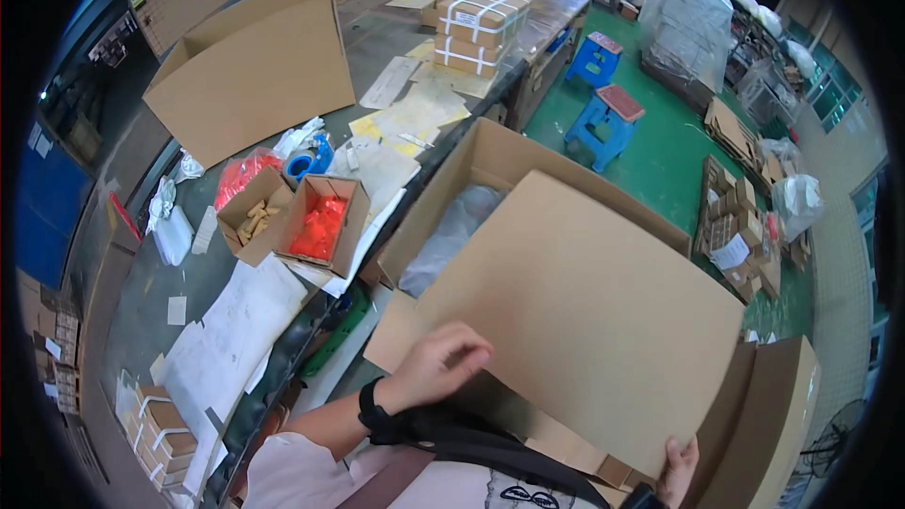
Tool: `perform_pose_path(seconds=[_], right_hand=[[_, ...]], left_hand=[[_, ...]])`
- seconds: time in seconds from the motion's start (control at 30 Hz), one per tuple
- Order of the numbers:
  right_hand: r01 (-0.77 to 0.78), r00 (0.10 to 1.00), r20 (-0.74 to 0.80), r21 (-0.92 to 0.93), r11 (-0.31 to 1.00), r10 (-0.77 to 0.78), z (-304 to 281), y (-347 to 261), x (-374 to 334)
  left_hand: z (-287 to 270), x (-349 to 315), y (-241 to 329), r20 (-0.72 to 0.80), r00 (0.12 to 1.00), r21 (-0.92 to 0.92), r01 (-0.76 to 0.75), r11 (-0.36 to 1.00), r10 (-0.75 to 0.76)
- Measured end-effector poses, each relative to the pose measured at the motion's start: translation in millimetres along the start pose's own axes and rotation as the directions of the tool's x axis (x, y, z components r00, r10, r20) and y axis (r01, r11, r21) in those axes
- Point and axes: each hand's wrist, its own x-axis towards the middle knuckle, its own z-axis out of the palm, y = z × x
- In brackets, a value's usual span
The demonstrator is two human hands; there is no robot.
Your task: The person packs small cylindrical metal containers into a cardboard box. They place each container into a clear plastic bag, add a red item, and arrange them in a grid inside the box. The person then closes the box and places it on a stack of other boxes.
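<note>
Left hand (441,363) is loosely curled by the left edge of the sheet (589,297); whether anything is pinched cannot be told. Near-right corner is gripped by right hand (677,471). Box (504,155) beneath, plastic (443,243) inside, partly covered. Sheet best supported at both sides, lest it bend.

From lower left to top center I see a dark worktable (149,325) carrying a large open carton (259,71) at upper left, two small open boxes (352,231) left of center, white sheets (247,325) below them, and strapped cartons (476,33) on yellowed paper (452,82) near the top.
</note>
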Motion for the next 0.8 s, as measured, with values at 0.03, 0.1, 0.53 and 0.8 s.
perform_pose_path(seconds=[0.03,0.1,0.53,0.8], right_hand=[[0.008,0.997,0.077,0.09,0.996,-0.015,0.6,21.7,16.7],[0.013,0.981,0.19,0.192,0.981,-0.05,14.5,51.3,49.3],[0.429,0.824,0.326,-0.894,0.133,-0.464,158.1,113.8,146.1],[0.295,0.934,0.35,-0.861,0.413,0.063,208.1,194.7,196.3]], left_hand=[[5.0,4.1,-4.4,-0.099,0.994,0.145,-0.033,0.989,0.047],[19.4,22.6,-14.2,-0.196,0.969,0.416,-0.056,0.907,0.15],[64.4,110.6,-196.6,-0.115,0.795,0.802,0.428,0.417,-0.596],[66.9,138.6,-205.4,-0.054,0.705,0.874,0.376,0.308,-0.707]])
